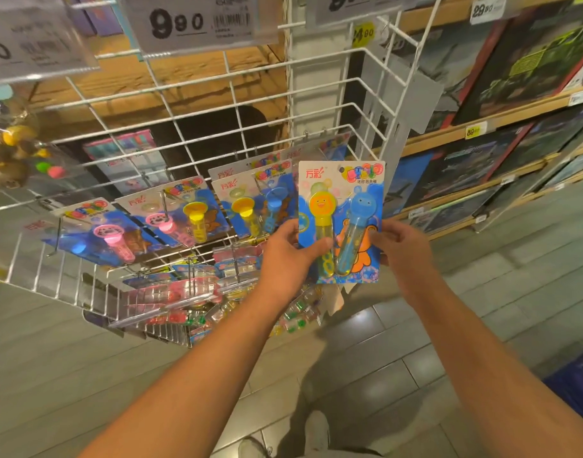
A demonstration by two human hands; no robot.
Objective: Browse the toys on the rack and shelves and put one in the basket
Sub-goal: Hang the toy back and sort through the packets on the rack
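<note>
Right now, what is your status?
Left hand and right hand both grip bubble wand card. Card off white wire rack. Nothing blocking.

I see the bubble wand card [341,223] held upright between left hand [285,259] and right hand [400,246], in front of the wire rack [197,127]. More cards hang on the rack left of it. Shelves [501,120] of boxes stand right. Basket [577,388] at lower right edge.
</note>
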